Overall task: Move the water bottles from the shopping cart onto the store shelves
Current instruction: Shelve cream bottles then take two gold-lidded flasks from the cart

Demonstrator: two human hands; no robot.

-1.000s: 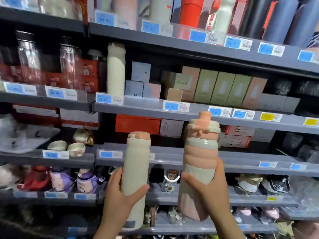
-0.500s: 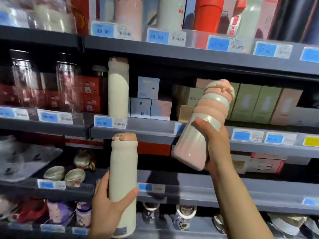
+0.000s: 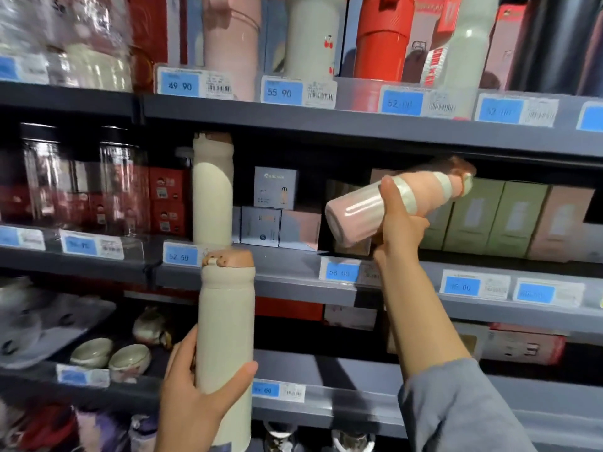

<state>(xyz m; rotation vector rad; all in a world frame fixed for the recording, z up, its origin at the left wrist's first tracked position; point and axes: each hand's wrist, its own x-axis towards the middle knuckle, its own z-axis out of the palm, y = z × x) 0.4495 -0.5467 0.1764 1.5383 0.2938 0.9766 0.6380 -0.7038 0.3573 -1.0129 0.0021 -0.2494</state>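
My left hand grips a tall cream bottle with a peach lid, upright, in front of the lower shelves. My right hand grips a pink bottle with pale bands. It lies almost on its side, lid pointing right, over the middle shelf and in front of the boxes there. A matching cream bottle stands on that shelf to the left.
Small blue and pink boxes and green and pink boxes fill the middle shelf. Clear jars stand at left. The top shelf holds pink, white and red bottles. Bowls sit on a lower shelf.
My right hand has lifted the pink bottle up and tipped it from upright to nearly flat, into the middle shelf opening. The cream bottle in my left hand stays upright and low.
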